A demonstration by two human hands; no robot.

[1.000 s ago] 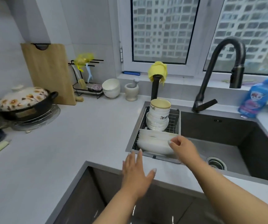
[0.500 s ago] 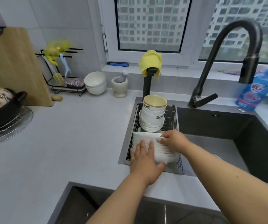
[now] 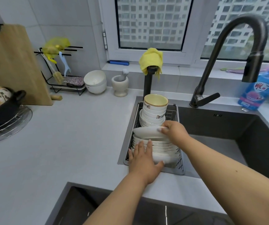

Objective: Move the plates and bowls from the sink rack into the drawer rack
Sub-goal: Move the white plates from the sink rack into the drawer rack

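Head view: right hand [image 3: 174,132] fingers pinch rear white ceramic plate [image 3: 146,132], tilting it free; left hand [image 3: 144,161] flat, steadying stacked white plates [image 3: 163,148] in wire sink rack [image 3: 180,166]. Next: lift clear.

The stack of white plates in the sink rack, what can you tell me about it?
The stack of white plates looks like glossy ceramic, shallow and nested, filling the near end of the wire sink rack, in front of the stacked bowls. The top plate is tilted up off the rest, gripped at its right rim by the right hand. The left hand rests on the stack's near left side, thumb under the lowest rim.
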